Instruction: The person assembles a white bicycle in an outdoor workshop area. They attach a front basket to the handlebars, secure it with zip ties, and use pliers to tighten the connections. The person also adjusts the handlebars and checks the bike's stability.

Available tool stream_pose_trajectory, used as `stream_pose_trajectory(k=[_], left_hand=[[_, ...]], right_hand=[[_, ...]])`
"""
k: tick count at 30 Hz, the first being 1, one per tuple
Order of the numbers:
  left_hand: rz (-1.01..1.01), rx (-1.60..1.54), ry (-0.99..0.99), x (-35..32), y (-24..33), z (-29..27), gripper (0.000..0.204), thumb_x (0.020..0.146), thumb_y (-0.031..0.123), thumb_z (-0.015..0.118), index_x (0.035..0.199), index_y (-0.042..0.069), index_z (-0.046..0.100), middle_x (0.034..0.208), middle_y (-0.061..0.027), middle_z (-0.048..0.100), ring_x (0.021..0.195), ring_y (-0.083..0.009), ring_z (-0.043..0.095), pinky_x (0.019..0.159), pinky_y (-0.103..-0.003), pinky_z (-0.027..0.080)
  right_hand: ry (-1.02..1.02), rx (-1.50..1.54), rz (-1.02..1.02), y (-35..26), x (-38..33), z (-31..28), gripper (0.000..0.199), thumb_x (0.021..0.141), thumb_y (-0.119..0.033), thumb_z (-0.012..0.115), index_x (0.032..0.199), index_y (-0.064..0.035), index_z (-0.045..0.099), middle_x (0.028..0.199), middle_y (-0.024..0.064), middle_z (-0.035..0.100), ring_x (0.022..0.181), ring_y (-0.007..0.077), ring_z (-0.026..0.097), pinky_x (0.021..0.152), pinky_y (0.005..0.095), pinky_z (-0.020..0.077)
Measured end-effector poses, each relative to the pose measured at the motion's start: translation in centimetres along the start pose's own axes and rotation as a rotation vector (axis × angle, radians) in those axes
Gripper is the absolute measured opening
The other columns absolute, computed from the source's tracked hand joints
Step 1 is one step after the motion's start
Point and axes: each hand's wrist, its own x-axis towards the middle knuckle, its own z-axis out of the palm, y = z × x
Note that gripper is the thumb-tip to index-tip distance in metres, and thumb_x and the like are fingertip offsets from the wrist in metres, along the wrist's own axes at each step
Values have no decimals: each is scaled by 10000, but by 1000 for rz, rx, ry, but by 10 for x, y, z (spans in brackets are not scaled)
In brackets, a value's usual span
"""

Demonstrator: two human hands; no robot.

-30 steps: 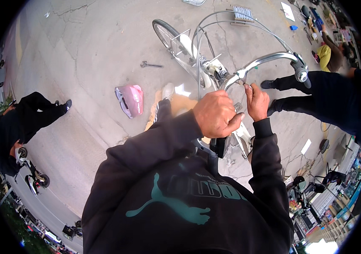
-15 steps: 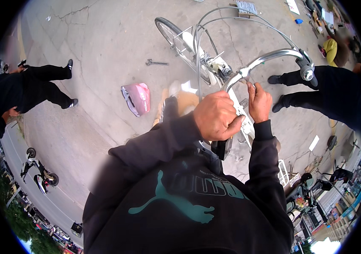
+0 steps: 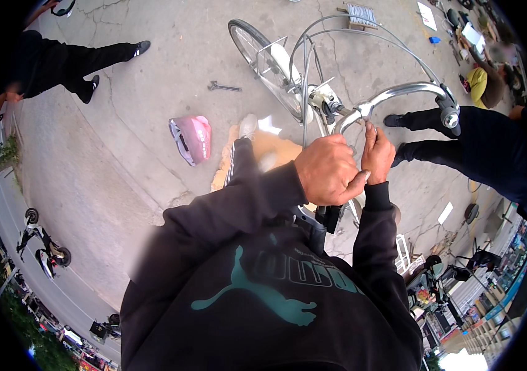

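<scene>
Left hand (image 3: 328, 170) fisted, grasp hidden, just below handlebar (image 3: 399, 93) stem. Right hand (image 3: 378, 151) fingers pinching bar, nearer. Bar axis running right, away from hands.

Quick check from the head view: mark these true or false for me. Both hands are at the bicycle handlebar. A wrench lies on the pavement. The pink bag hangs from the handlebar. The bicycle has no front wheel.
1. Both hands are at the bicycle handlebar: true. The left hand and right hand meet at the silver handlebar.
2. A wrench lies on the pavement: true.
3. The pink bag hangs from the handlebar: false. It lies on the ground.
4. The bicycle has no front wheel: false. The front wheel is in place.
</scene>
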Motion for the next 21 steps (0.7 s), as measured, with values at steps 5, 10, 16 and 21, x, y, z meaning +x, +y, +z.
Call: stream_pose_trajectory(k=[5,10,16,21], left_hand=[[-16,-5,-4,-1,-1,2,286,761,62,631,510,59,493,516,-65,522,539,-265,519,592,-376,403],[-25,3,4,0,-2,5,259,764,62,627,531,57,513,528,-67,530,555,-272,534,611,-378,415],[-15,-21,-97,10,5,1,231,801,60,599,572,50,571,575,-76,577,612,-290,562,673,-386,428],[-9,23,-136,0,-1,2,339,853,78,562,532,13,475,536,-126,516,578,-331,517,672,-405,413]], right_hand=[[-1,4,48,-1,-2,2,456,971,-366,526,686,-12,562,540,190,510,516,412,489,502,479,356],[13,10,82,-1,-1,4,493,970,-403,513,686,-2,560,572,208,528,550,426,505,513,483,363],[19,41,35,9,-4,-9,430,964,-356,529,733,0,596,663,250,567,631,455,546,528,492,389],[86,24,-60,11,-6,5,402,947,-332,540,724,-2,598,650,233,588,613,435,573,535,506,411]])
